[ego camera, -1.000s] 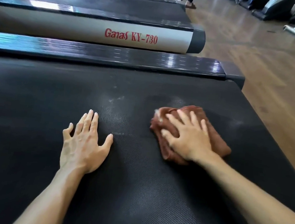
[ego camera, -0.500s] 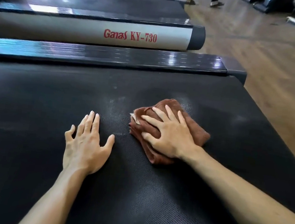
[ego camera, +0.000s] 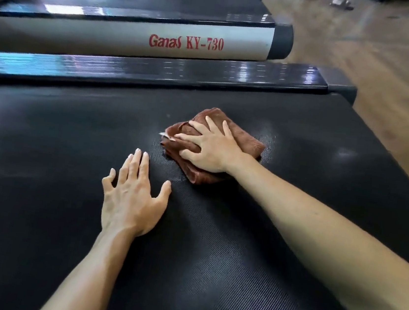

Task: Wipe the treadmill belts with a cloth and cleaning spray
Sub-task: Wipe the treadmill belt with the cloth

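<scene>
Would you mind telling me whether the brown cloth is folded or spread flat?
Folded: the brown cloth shows stacked layers along its near edge under the right hand.

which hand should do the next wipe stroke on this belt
Right. The right hand already presses the brown cloth on the belt; the left hand lies flat on bare belt, holding nothing, likely bracing.

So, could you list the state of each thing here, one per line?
brown cloth: folded, flat on the belt, under the right hand.
right hand: fingers spread, pressing the cloth.
left hand: open, flat on the belt.
treadmill belt: black, pale smear beside the cloth.
</scene>
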Action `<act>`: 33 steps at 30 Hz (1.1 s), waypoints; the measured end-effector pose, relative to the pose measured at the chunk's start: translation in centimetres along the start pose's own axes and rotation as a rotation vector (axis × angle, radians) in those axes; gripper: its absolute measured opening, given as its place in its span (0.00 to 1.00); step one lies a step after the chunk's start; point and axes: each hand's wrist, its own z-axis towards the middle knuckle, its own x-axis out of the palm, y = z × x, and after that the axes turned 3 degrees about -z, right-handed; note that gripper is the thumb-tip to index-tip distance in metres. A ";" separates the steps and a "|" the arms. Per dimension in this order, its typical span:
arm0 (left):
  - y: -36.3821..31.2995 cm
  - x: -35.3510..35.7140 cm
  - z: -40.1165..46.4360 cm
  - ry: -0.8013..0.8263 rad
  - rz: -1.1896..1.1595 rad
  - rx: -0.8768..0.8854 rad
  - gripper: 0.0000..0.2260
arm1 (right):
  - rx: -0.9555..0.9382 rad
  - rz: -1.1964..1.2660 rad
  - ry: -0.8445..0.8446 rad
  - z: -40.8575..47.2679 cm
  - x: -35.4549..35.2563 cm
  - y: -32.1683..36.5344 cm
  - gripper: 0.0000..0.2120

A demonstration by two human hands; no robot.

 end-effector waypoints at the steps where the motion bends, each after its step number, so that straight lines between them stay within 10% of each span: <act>1: 0.0 0.0 0.0 -0.002 -0.001 -0.001 0.37 | -0.010 0.015 -0.010 -1.3 0.2 -1.0 0.26; 9: 0.1 0.3 0.2 -0.012 -0.007 0.007 0.37 | 0.354 0.009 -0.090 2.3 -0.1 -1.8 0.27; 16: 0.1 0.1 0.1 0.004 -0.013 0.006 0.37 | 0.005 -0.008 -0.038 -0.6 0.3 0.0 0.26; 28: 0.0 0.1 0.1 -0.004 -0.021 -0.007 0.37 | 0.053 0.146 -0.337 -8.1 0.5 -2.4 0.31; 33: 0.0 0.2 0.1 -0.002 -0.016 -0.005 0.37 | 0.039 0.147 -0.176 -7.2 1.1 -3.3 0.28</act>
